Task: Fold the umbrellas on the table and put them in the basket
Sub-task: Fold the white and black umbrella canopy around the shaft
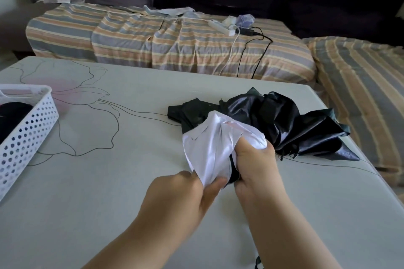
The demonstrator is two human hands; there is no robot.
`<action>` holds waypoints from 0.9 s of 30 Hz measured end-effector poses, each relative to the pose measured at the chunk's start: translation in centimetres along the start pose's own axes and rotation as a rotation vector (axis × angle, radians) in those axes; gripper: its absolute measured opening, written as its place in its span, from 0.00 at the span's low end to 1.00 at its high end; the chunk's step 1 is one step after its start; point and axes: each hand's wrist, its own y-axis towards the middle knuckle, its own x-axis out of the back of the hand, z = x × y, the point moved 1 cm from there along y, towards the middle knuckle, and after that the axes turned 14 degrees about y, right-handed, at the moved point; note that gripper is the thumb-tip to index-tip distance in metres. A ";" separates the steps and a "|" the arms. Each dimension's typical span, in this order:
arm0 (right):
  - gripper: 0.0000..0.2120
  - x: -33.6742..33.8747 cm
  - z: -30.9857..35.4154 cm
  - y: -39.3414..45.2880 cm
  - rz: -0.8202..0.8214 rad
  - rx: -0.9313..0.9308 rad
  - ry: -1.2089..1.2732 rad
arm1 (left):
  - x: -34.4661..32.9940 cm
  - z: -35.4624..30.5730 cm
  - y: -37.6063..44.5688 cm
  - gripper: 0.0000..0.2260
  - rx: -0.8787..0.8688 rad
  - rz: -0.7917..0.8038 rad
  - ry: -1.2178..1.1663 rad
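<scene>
Right of centre on the grey counter (109, 192): umbrella (273, 120), black and white cloth crumpled, partly gathered. Left hand (181, 194) at lower centre, grip pinching the white cloth's lower edge between thumb and fingers. Right hand (255, 168) just beside it, grip curled tight round the bunched cloth. White perforated basket (28, 129) at the left edge, something dark inside. Striped sofa (175, 39) across the top.
</scene>
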 end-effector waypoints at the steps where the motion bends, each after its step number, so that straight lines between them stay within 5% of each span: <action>1: 0.20 0.0 0.1 0.2 0.002 0.001 0.004 | -0.4 -0.1 -0.2 0.27 -0.004 -0.083 -0.017; 3: 0.26 0.1 0.5 0.7 0.051 0.011 0.075 | -0.7 0.0 -0.6 0.21 0.042 0.003 -0.297; 5: 0.25 0.4 1.0 1.1 0.117 0.022 0.184 | 0.1 0.3 -0.4 0.19 0.151 0.327 -0.827; 8: 0.09 0.6 1.4 1.2 0.284 0.024 0.198 | 0.0 1.0 -0.4 0.23 0.197 0.758 -1.230; 11: 0.07 0.7 1.4 1.1 0.308 0.026 0.147 | 0.7 0.4 -0.2 0.17 0.287 0.721 -1.245; 16: 0.35 0.5 0.0 1.1 0.149 0.042 0.043 | 0.8 -0.6 -0.3 0.13 0.389 0.418 -0.957; 21: 0.22 -0.2 0.1 0.1 0.046 0.088 0.011 | -0.3 -1.5 -1.1 0.08 0.188 0.135 -0.372; 24: 0.15 -0.2 0.6 0.0 0.085 0.150 0.006 | 0.0 -1.3 -1.0 0.10 0.215 0.185 -0.601; 27: 0.16 -0.2 1.1 -0.1 0.148 0.179 0.011 | 0.8 -0.2 -0.2 0.15 0.296 0.453 -1.080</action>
